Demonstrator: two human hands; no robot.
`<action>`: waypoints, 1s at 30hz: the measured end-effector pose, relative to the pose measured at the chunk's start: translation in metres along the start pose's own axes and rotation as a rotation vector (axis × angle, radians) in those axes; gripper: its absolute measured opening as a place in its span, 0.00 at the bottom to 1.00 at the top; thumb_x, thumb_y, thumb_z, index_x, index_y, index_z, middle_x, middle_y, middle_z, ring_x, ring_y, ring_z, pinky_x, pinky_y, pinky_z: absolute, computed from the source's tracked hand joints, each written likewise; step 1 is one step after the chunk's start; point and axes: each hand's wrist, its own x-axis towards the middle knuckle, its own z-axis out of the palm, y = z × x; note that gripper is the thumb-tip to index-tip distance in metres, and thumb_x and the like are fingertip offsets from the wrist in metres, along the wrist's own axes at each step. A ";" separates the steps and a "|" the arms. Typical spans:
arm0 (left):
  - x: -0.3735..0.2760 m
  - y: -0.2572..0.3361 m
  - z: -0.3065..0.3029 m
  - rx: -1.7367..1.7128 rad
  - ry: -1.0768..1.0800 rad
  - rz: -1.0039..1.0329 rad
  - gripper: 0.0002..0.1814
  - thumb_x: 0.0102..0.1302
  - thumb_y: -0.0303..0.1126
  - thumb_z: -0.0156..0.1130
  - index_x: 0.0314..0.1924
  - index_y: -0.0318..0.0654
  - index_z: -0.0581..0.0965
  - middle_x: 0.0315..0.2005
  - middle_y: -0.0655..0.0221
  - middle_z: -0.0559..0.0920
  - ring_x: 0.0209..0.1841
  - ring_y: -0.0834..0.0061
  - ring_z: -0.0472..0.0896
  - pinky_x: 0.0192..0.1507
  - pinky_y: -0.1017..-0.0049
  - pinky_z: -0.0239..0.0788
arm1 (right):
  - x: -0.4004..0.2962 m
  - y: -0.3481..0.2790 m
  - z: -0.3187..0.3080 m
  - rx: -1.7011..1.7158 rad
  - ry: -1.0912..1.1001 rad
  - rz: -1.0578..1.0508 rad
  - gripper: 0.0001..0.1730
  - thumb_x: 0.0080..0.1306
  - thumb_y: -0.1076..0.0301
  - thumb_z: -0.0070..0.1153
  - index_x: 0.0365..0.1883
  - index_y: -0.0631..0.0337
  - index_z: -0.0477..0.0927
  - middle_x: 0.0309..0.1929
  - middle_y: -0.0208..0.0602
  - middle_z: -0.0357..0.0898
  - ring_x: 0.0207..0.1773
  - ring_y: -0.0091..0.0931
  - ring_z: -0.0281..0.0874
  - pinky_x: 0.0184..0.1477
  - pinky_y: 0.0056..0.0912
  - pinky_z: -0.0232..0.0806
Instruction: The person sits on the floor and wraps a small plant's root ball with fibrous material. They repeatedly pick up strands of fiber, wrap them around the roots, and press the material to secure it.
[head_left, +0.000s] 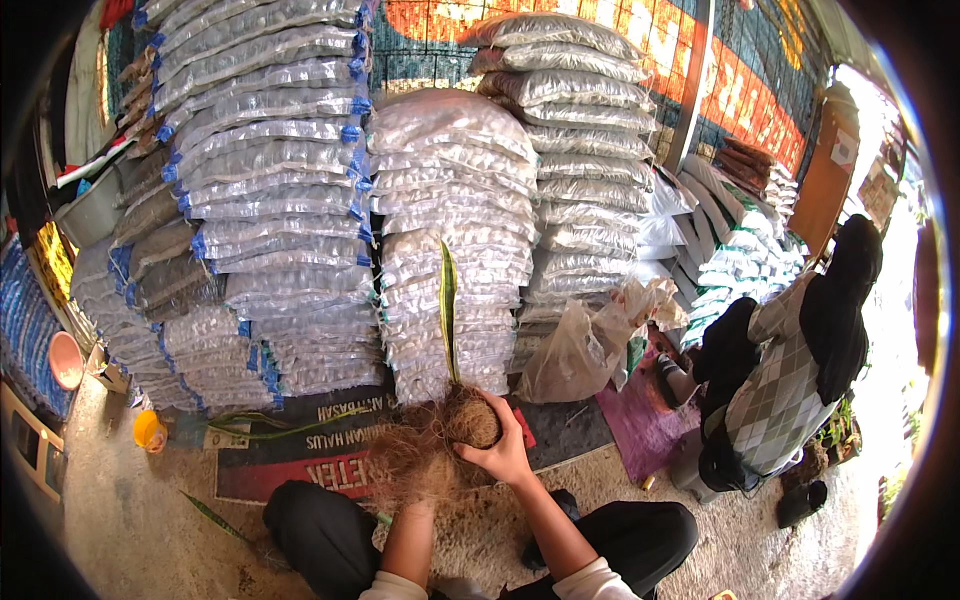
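Note:
A snake plant leaf (448, 300) with yellow edges stands upright from a round root ball wrapped in brown coconut fibre (472, 421). My right hand (501, 442) grips the ball from the right, thumb in front and fingers curved over its far side. Loose fibre (409, 454) hangs at the ball's left and covers my left hand, of which only the wrist and forearm show below; what its fingers do is hidden. Long narrow leaves (292, 429) lie on the printed banner to the left, and another snake plant leaf (214, 517) lies on the concrete floor.
Tall stacks of filled plastic sacks (450, 225) rise in front. A yellow cup (150, 431) stands at left. A clear plastic bag (570, 352) rests right of centre, beside a purple sheet (645, 431). Another person (780, 367) sits at the right. The printed banner (300, 480) covers the floor ahead.

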 end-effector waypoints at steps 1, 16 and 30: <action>-0.002 0.001 -0.001 0.003 0.013 0.005 0.30 0.66 0.50 0.43 0.61 0.38 0.59 0.59 0.59 0.62 0.59 0.64 0.63 0.58 0.66 0.59 | -0.001 -0.001 0.003 -0.009 0.000 0.016 0.40 0.41 0.69 0.68 0.54 0.67 0.65 0.48 0.39 0.68 0.53 0.28 0.66 0.55 0.32 0.58; -0.039 0.026 -0.048 -0.026 0.251 0.170 0.29 0.66 0.49 0.44 0.60 0.37 0.60 0.58 0.59 0.63 0.58 0.65 0.63 0.58 0.67 0.60 | -0.004 0.001 0.046 -0.079 -0.054 0.158 0.50 0.37 0.66 0.70 0.54 0.66 0.52 0.48 0.52 0.65 0.53 0.36 0.65 0.55 0.35 0.59; -0.026 0.022 -0.030 0.185 0.200 0.368 0.28 0.66 0.48 0.45 0.59 0.36 0.61 0.57 0.59 0.64 0.58 0.66 0.64 0.57 0.68 0.60 | -0.005 -0.030 0.060 -0.747 -0.206 -0.035 0.46 0.44 0.55 0.66 0.56 0.65 0.57 0.56 0.52 0.59 0.60 0.45 0.54 0.59 0.47 0.49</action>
